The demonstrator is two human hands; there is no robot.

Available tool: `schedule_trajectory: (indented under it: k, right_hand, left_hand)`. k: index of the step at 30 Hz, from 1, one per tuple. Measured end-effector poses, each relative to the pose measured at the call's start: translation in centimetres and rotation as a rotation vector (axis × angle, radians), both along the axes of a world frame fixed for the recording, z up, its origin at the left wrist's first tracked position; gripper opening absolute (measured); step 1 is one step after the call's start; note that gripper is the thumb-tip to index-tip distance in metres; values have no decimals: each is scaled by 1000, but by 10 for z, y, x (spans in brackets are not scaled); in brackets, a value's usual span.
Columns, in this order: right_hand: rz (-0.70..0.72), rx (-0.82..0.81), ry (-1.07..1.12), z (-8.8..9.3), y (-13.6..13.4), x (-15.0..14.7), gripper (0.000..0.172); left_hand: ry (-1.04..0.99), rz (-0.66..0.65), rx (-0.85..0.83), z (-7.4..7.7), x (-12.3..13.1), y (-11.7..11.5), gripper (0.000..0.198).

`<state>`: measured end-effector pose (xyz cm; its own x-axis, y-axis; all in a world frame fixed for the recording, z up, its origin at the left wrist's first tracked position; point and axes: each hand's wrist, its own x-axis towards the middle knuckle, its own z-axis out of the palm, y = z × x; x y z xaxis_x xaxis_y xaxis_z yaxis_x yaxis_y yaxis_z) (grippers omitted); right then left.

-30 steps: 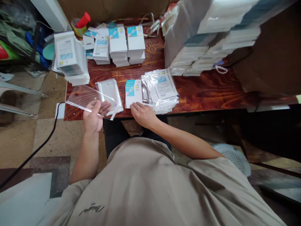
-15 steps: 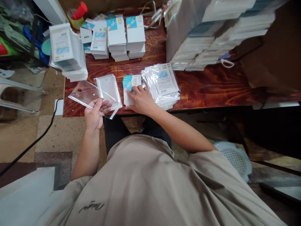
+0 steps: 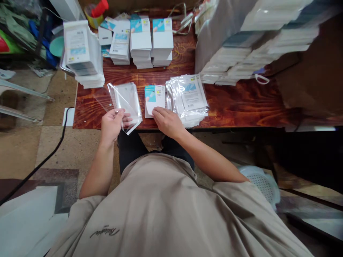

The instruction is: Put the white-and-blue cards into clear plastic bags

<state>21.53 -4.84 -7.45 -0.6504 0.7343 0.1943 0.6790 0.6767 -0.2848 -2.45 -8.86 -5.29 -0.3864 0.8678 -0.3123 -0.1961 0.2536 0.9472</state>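
My left hand (image 3: 111, 126) pinches a clear plastic bag (image 3: 115, 96), held tilted beside and partly over a stack of clear bags (image 3: 131, 96) on the table. To its right, my right hand (image 3: 170, 123) is closed at the lower right corner of a printed card (image 3: 160, 98), which lies on a small pile of blue-and-white cards. How many cards its fingers grip is hidden. Right beside that hand lies a pile of bagged cards (image 3: 191, 92) in shiny clear film.
Stacks of cards (image 3: 140, 43) stand along the back, with a taller card stack (image 3: 77, 46) at the left. Large piles of packed cards (image 3: 227, 57) rise at the right. A tape roll (image 3: 93, 18), rubber bands (image 3: 178, 53) and a plastic stool (image 3: 261, 184) are also around.
My right hand has slid down from the middle of the card pile to its lower right corner, fingers drawn together. My left hand has brought the clear bag rightward; the view has shifted slightly.
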Motion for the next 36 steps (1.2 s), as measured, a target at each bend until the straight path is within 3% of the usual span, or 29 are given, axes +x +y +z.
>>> schedule_trajectory:
  k: [3,6,8,10,12,14,17,21,23,25,28,29,30,32,36]
  right_hand:
    - [-34,55,68,4,-8,0,46]
    - [184,64,93,10,-16,-4,43]
    - [261,45,130,16,-17,-9,39]
    - [112,17,233,23,-12,-14,38]
    - [-156,-60,404,31,1,-19,40]
    - [-302,-247,555,41,23,-27,37]
    - [-255,-596,643,64,73,-45,25]
    - [-448,-676,892,107,161,-77,31]
    - [-436,-771,1039,127,200,-91,35]
    - [-431,-867,1105,138,220,-98,36]
    - [-442,-798,867,133,197,-91,32]
    - [-408,-702,730,126,177,-83,36]
    - [-383,-529,620,117,153,-73,28]
    - [-223,-332,245,95,102,-50,20]
    - [-28,-166,-286,55,28,-14,30]
  left_hand:
    - [-119,-95,-31,6,15,4,29]
    - [-250,-164,47,10,31,7,30]
    - [-268,-127,124,11,37,9,29]
    - [-255,-65,165,12,37,11,30]
    - [-253,-49,190,15,34,14,29]
    - [-255,-64,220,19,27,18,27]
    - [-234,-32,203,26,16,21,27]
    - [-167,74,152,27,2,20,30]
    - [-147,70,139,21,-2,16,30]
    - [-148,55,120,14,-5,10,30]
    - [-161,61,104,4,-10,1,32]
    - [-159,70,101,3,-12,-2,33]
    - [-156,80,100,2,-14,-4,33]
    - [-153,93,101,3,-17,-9,34]
    - [-190,44,89,8,-17,-14,38]
